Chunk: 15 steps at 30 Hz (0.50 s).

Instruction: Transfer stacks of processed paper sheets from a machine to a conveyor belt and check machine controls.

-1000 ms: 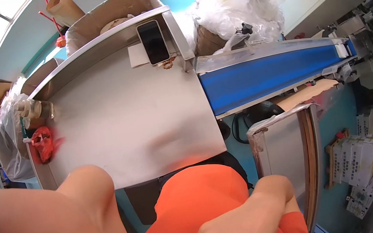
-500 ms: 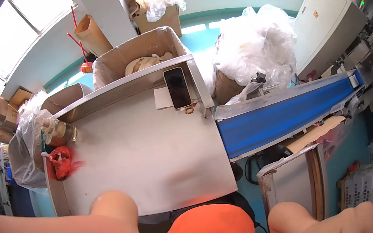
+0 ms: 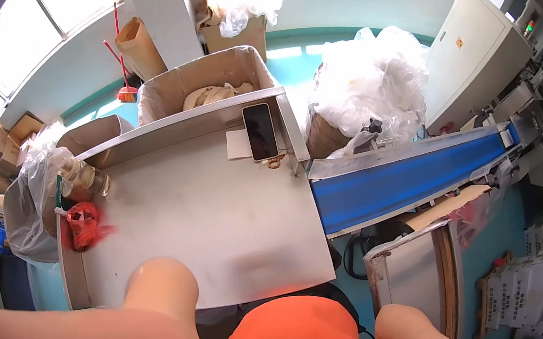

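Along the left edge of the worktop point(image 3: 203, 229), a crumpled red bag point(image 3: 83, 224) sits against the inside of the raised rim, the nearest thing to our left arm point(image 3: 92, 329). Our left elbow shows over the front edge, left of our orange shirt point(image 3: 292, 328); our right arm point(image 3: 408, 331) is bent beyond the front right corner. Both forearms fold back toward us, so the left hand and the right hand lie outside the view. We cannot tell whether either grip is spread, pressed together or pinching something.

The red bag should handle as light, soft and rather slippery, giving way under pressure; we judge its bunched upper part the best place to take hold. Just beyond it, toward the far left corner, stand clear vessels point(image 3: 82, 180), perhaps glass jars, though the blur there leaves us unsure. We would treat them as stiff, smooth and fragile, and hold them around their sides.

Near the far right corner lies a dark-screened phone point(image 3: 260, 132), flat and stiff, best held by its long edges. A white sheet point(image 3: 237, 144) lies at its left side and a string of beads point(image 3: 275, 163) by its near end. From the right edge, a blue conveyor belt point(image 3: 413, 176) leads away.
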Tool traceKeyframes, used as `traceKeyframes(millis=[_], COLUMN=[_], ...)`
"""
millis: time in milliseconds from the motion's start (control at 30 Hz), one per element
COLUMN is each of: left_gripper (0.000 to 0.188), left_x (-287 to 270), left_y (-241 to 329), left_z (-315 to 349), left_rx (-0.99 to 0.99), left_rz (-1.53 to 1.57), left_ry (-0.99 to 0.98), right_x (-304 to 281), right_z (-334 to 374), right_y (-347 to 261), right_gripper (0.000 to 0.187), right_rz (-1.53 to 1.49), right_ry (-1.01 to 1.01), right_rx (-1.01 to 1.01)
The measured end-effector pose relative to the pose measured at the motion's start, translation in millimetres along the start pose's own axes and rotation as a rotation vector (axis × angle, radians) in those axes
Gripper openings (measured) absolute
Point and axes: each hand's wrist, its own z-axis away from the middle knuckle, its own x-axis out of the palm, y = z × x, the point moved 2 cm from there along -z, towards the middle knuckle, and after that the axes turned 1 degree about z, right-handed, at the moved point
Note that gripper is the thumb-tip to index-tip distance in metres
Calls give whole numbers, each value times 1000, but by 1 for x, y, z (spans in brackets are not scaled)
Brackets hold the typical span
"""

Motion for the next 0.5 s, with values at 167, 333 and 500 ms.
traceKeyframes(millis=[167,333,500], left_gripper=[53,53,53], left_x=[21,28,44], left_y=[-14,-3,-3], left_z=[-8,-6,-4], left_rx=[-43,-35,16], left_rz=[-50,-27,26], left_ry=[16,33,-12], right_x=[-7,-35,-12], right_z=[34,46,39], right_y=[9,7,27], right_gripper=[25,6,16], right_rz=[-262,-279,75], right_ry=[-95,-98,767], right_rx=[203,885,1014])
